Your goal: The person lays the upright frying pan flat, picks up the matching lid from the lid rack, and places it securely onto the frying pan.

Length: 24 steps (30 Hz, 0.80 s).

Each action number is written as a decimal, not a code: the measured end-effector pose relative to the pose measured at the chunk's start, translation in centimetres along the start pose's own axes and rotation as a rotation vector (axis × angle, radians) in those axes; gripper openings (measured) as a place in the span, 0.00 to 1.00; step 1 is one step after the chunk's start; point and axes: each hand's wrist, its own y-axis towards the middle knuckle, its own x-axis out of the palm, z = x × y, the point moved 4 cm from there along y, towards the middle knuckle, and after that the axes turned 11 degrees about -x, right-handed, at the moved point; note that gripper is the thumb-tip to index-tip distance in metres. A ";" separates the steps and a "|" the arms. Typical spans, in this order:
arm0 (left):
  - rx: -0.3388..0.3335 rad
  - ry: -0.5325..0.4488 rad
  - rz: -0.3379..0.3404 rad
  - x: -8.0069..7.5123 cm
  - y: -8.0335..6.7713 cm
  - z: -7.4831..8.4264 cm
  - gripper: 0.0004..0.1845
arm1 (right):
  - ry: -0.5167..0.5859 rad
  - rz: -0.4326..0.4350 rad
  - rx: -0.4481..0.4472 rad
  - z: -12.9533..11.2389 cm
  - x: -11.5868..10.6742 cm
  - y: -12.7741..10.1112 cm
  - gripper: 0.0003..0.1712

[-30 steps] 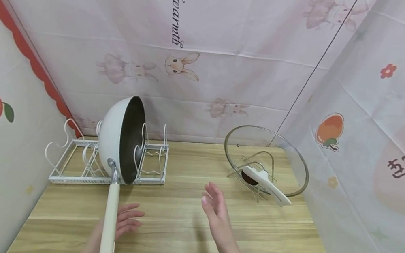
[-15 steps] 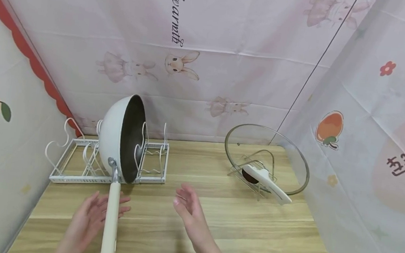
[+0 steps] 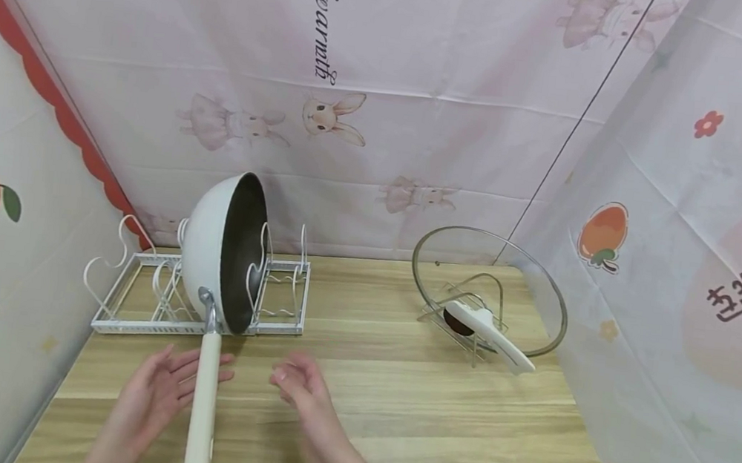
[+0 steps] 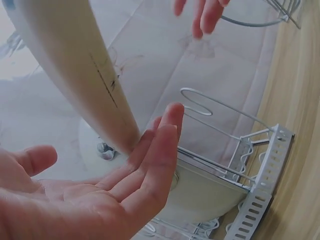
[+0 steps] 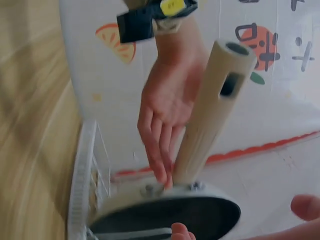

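A: What are the hands doing by the pan handle (image 3: 202, 409)?

B: The left hand (image 3: 154, 389) is lying open just left of the handle, fingers straight, its fingertips up against the handle near the rivets. The right hand (image 3: 298, 387) is hovering just right of the handle, fingers loosely curled, gripping nothing.

A: And the pan (image 3: 224, 251) itself?

B: It is standing on edge in the white wire rack (image 3: 136, 306), dark inside facing right, with the handle sticking out toward the person over the wooden surface (image 3: 432, 431).

A: Anything farther right of the pan?

B: A glass lid (image 3: 487, 291) is leaning in a small wire stand (image 3: 463, 322), well apart from the pan, near the right cloth wall.
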 end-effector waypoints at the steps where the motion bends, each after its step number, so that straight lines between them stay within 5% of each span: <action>1: 0.003 -0.036 -0.018 -0.2 0.0 0.0 0.37 | 0.051 -0.004 0.019 0.3 0.4 0.0 0.27; 9: -0.010 -0.123 -0.081 0.1 0.4 0.8 0.38 | 0.340 -0.092 0.233 1.6 3.7 -0.5 0.17; 18: -0.056 -0.262 -0.159 -0.9 0.2 0.5 0.41 | 0.382 -0.084 0.349 2.6 6.5 -0.9 0.09; 24: -0.082 -0.300 -0.180 -0.9 0.6 0.7 0.43 | 0.405 -0.066 0.358 2.8 7.6 -1.0 0.18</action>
